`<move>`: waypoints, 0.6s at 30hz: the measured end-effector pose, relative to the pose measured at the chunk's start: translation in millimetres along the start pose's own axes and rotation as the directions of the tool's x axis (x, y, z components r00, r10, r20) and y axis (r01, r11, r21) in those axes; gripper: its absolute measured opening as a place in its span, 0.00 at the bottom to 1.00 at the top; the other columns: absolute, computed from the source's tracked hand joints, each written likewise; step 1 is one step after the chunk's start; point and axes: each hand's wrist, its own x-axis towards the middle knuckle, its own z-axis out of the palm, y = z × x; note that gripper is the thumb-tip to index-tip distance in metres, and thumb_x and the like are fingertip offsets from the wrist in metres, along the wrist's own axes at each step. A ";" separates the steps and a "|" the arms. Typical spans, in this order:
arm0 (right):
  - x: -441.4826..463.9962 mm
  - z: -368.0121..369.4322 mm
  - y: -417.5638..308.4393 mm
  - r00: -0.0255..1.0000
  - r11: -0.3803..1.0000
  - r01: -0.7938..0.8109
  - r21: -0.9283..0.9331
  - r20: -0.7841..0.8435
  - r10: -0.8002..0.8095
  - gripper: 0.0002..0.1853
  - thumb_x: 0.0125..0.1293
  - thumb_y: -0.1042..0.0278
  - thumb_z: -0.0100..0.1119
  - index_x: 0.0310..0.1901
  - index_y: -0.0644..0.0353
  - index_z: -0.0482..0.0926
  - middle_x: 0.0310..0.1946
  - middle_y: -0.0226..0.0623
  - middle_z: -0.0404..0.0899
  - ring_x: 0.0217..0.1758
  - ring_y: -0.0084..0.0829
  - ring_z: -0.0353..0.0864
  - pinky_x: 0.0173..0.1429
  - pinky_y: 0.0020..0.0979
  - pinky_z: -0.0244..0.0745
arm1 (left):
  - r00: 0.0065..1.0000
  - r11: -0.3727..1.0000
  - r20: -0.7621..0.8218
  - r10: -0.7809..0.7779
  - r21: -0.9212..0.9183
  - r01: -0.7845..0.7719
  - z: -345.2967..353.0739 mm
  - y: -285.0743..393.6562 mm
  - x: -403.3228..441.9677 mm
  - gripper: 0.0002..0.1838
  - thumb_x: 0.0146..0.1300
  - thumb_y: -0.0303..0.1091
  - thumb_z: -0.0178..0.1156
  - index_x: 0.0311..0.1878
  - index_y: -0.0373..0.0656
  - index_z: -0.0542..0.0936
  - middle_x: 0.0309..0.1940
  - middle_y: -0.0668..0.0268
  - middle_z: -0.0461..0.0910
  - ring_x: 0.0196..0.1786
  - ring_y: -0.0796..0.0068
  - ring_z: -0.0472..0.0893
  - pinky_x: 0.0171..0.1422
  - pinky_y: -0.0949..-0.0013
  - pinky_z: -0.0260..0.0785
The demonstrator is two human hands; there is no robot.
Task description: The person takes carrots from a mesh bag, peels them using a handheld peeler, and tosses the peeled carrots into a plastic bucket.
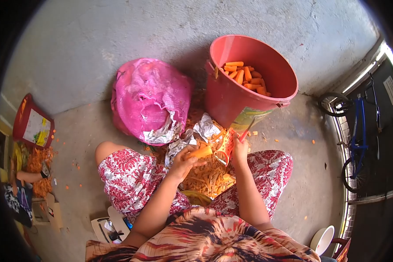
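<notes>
One carrot (200, 152) in left hand (182, 165), above the peelings (212, 179).
We record the left hand curled round it; the right hand (240, 150) grips an orange perforated tool (226, 146). We cannot read the green-yellow label (251, 118) on the red bucket (222, 94) or the white notice (391, 90).

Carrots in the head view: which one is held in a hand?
The single carrot in the person's left hand. It alone is gripped; the piled carrots inside the large red bucket touch neither hand.
</notes>
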 end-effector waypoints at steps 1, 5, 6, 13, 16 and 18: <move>-2.6 2.7 1.3 1.000 1.000 0.017 0.006 0.011 -0.017 0.13 0.60 0.61 0.48 0.25 0.61 0.71 0.16 0.22 0.66 0.17 0.14 0.61 0.21 0.21 0.57 | 1.000 1.000 0.025 0.013 -0.022 -0.013 -0.7 2.2 1.4 0.12 0.48 0.28 0.59 0.34 0.39 0.67 0.42 0.61 0.69 0.45 0.67 0.73 0.49 0.61 0.70; -1.0 6.8 14.4 0.995 0.976 0.100 -0.193 0.042 -0.094 0.15 0.60 0.62 0.48 0.19 0.60 0.69 0.12 0.21 0.61 0.15 0.15 0.57 0.19 0.23 0.54 | 0.999 0.997 0.053 0.009 0.078 -0.013 -0.9 12.8 0.8 0.12 0.46 0.25 0.59 0.31 0.39 0.66 0.45 0.58 0.66 0.47 0.65 0.72 0.50 0.61 0.70; -1.5 7.9 11.8 0.991 0.958 0.130 -0.254 0.043 -0.123 0.15 0.60 0.62 0.48 0.19 0.60 0.68 0.12 0.21 0.60 0.15 0.15 0.56 0.19 0.23 0.54 | 0.999 0.994 0.050 0.013 0.112 -0.018 -0.5 14.3 0.9 0.12 0.45 0.24 0.59 0.31 0.39 0.66 0.43 0.58 0.67 0.47 0.65 0.72 0.50 0.61 0.70; -3.6 6.1 4.5 1.000 0.991 0.006 -0.132 0.029 -0.002 0.13 0.60 0.63 0.48 0.23 0.62 0.69 0.14 0.23 0.62 0.17 0.16 0.57 0.21 0.24 0.55 | 0.994 0.995 0.104 -0.019 0.102 0.008 -11.9 6.9 -0.5 0.17 0.45 0.29 0.60 0.38 0.40 0.66 0.36 0.61 0.72 0.41 0.68 0.74 0.43 0.64 0.69; -2.6 6.6 5.7 1.000 0.991 0.026 -0.129 -0.010 -0.027 0.15 0.60 0.59 0.48 0.23 0.62 0.70 0.14 0.22 0.63 0.17 0.16 0.59 0.21 0.22 0.56 | 0.992 0.992 0.109 -0.065 -0.105 0.076 -9.2 -0.1 0.6 0.19 0.46 0.32 0.57 0.43 0.43 0.65 0.34 0.60 0.71 0.36 0.64 0.75 0.42 0.62 0.68; 1.4 4.1 8.3 0.997 0.989 0.076 -0.128 -0.009 -0.078 0.14 0.61 0.60 0.48 0.25 0.63 0.71 0.15 0.22 0.64 0.18 0.15 0.59 0.23 0.22 0.57 | 0.979 0.938 0.116 -0.167 -0.288 0.194 -3.1 -1.2 -0.4 0.20 0.47 0.33 0.53 0.45 0.44 0.64 0.32 0.60 0.69 0.35 0.60 0.74 0.42 0.58 0.68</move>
